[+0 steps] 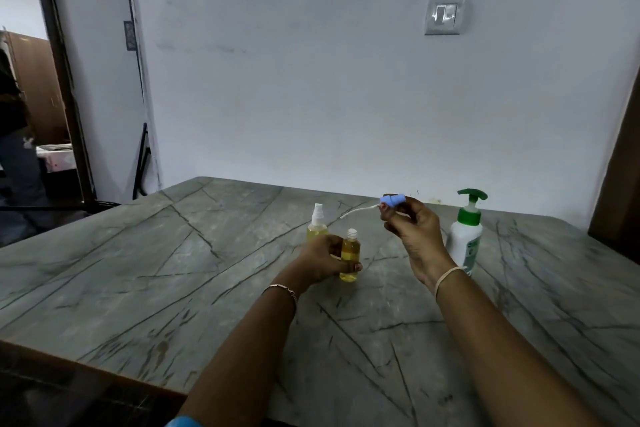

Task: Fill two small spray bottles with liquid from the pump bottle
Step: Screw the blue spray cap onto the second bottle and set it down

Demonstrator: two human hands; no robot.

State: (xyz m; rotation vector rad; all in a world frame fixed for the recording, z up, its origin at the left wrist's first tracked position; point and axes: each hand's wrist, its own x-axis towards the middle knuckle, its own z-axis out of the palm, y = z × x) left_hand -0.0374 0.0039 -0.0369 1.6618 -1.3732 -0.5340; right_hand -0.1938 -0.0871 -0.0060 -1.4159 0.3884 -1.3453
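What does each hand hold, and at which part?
The left hand grips the open bottle around its lower body. The right hand pinches the blue sprayer at its head.

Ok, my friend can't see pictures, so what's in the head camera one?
A left hand holds a small open bottle of yellow liquid on a grey table, while the right hand holds a blue spray top with a white tube raised nearby. A second yellow bottle with a white sprayer stands behind, a green-topped pump bottle to the right.
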